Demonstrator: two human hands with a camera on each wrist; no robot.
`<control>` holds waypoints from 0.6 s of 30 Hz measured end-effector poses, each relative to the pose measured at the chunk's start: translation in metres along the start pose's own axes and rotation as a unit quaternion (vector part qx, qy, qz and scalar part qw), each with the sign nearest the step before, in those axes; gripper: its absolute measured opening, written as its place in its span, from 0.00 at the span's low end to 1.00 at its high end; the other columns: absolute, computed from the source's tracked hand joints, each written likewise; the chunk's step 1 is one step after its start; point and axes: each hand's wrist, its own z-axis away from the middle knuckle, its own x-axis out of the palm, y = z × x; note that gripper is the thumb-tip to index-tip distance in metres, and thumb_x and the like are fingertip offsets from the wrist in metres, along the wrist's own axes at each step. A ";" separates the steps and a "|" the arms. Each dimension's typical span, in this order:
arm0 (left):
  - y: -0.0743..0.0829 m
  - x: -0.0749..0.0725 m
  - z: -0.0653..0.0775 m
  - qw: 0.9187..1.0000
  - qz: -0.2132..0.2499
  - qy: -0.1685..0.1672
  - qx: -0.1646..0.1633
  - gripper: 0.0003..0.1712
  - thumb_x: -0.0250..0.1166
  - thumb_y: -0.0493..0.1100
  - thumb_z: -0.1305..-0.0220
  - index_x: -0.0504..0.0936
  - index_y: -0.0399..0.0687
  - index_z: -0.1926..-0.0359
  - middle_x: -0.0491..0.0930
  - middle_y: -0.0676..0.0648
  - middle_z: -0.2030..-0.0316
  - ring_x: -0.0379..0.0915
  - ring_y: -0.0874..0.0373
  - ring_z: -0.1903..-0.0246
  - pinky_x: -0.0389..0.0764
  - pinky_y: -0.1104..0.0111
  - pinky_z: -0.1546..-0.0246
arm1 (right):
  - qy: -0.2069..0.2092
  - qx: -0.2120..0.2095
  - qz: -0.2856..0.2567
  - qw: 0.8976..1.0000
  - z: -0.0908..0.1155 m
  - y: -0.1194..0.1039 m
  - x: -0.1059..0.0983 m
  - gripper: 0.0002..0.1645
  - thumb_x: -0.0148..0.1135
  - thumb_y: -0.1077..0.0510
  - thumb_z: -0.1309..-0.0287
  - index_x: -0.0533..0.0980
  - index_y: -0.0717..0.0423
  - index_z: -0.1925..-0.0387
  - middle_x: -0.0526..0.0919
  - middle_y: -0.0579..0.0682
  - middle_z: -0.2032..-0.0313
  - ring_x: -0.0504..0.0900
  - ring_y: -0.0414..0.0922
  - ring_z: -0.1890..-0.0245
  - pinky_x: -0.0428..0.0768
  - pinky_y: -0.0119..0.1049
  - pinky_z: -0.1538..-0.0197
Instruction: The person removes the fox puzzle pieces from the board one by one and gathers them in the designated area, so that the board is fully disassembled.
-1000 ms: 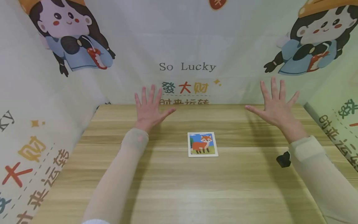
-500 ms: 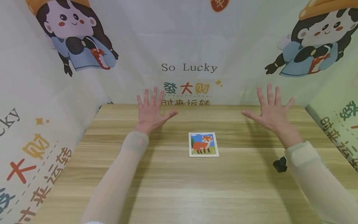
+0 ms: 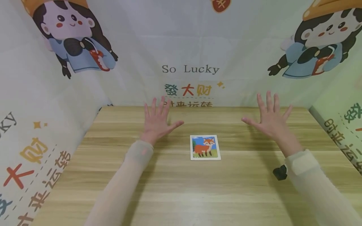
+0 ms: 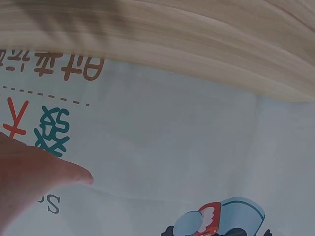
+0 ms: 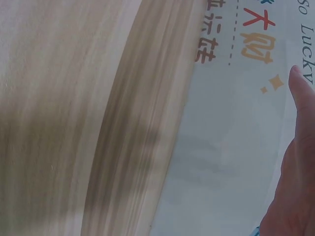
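A square card with a fox picture [image 3: 205, 147] lies near the middle of the wooden table, white-bordered and facing up. To its left, my left hand [image 3: 156, 124] is held over the table with fingers straight and spread, thumb pointing toward the card's side. My right hand [image 3: 271, 122] is raised on the other side, also spread wide, with nothing in it. Each wrist view shows just part of its hand: the left hand [image 4: 39, 172] at the lower left, the right hand [image 5: 295, 162] along the right edge. The card appears in neither wrist view.
The wood-grain table [image 3: 198, 194] ends at a printed cloth backdrop [image 3: 135, 62] that also covers both sides. A small black object [image 3: 280, 172] shows beside the right sleeve [image 3: 304, 164].
Both hands have come lower and nearer to me, and closer together: the left shifted right, the right shifted left. The card has stayed in place; the head view moved slightly.
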 end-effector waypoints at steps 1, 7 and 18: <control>0.001 0.002 0.001 1.000 0.000 -0.003 0.002 0.60 0.43 0.83 0.40 0.31 0.59 0.21 0.24 0.50 0.21 0.17 0.43 0.22 0.25 0.39 0.26 | -0.005 0.000 0.000 1.000 0.001 -0.001 0.001 0.66 0.43 0.17 0.42 0.24 0.45 0.22 0.14 0.54 0.24 0.17 0.62 0.24 0.19 0.81 0.39; 0.006 0.009 0.008 1.000 0.009 -0.017 0.023 0.60 0.43 0.83 0.39 0.32 0.57 0.21 0.23 0.50 0.21 0.18 0.44 0.22 0.21 0.41 0.27 | -0.017 -0.003 -0.012 1.000 0.004 -0.011 0.010 0.66 0.44 0.19 0.42 0.24 0.46 0.22 0.16 0.56 0.24 0.20 0.63 0.23 0.19 0.80 0.38; 0.017 0.022 0.015 0.998 0.025 -0.047 0.044 0.62 0.45 0.84 0.42 0.32 0.57 0.21 0.26 0.50 0.21 0.18 0.45 0.22 0.21 0.43 0.26 | -0.029 -0.021 -0.024 0.999 0.006 -0.027 0.029 0.67 0.44 0.18 0.41 0.23 0.47 0.23 0.17 0.55 0.24 0.21 0.63 0.23 0.19 0.78 0.37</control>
